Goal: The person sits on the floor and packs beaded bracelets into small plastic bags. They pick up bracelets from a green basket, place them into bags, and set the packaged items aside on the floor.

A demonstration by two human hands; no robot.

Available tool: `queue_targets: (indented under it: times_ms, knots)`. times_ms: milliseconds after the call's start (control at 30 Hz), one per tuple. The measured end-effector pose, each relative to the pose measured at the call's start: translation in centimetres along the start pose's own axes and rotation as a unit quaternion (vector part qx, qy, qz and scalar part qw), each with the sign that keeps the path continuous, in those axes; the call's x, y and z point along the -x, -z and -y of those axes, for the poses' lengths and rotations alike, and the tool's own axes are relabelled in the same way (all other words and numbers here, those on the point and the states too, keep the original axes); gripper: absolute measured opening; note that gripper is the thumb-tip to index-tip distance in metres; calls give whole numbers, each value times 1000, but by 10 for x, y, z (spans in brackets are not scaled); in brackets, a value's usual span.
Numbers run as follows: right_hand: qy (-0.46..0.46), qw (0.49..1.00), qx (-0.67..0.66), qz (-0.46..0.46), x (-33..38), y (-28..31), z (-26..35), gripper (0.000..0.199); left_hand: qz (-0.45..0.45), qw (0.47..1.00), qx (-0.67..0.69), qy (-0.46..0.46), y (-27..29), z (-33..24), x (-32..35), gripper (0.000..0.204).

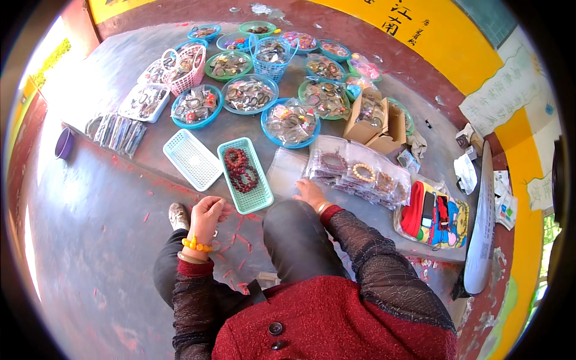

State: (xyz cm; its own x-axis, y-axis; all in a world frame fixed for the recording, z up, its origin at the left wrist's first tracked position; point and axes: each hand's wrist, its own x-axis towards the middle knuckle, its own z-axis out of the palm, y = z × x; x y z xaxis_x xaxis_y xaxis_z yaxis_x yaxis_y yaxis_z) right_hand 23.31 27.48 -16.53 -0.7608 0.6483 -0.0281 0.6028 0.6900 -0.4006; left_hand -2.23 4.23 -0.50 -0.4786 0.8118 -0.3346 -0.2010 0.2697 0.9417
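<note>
My left hand hovers over the grey floor, its fingers curled in and nothing visible in them. It is nearest to the pale green basket, in which dark red bead bracelets lie. My right hand reaches past my knee with fingers apart, its fingertips at the near edge of some clear plastic bags. Right of these bags lies a pile of bagged bead bracelets, one of pale beads on top. A white plastic basket with a slotted bottom stands left of the green one.
Several round basins of small bagged goods, such as one blue basin, fill the raised platform behind. Open cardboard boxes stand right of them. Colourful folded fabric lies at right. At far left are flat bagged items and a purple bowl.
</note>
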Motion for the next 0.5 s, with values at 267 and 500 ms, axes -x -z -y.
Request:
queue_targets:
  times_ms: [267, 500]
  knots:
    - [-75, 992, 97, 38, -25, -33, 29, 35, 2, 1000, -9, 7, 3, 8, -4, 19]
    - [-45, 993, 91, -64, -28, -51, 7, 10, 10, 1000, -8, -2, 2, 4, -1, 19]
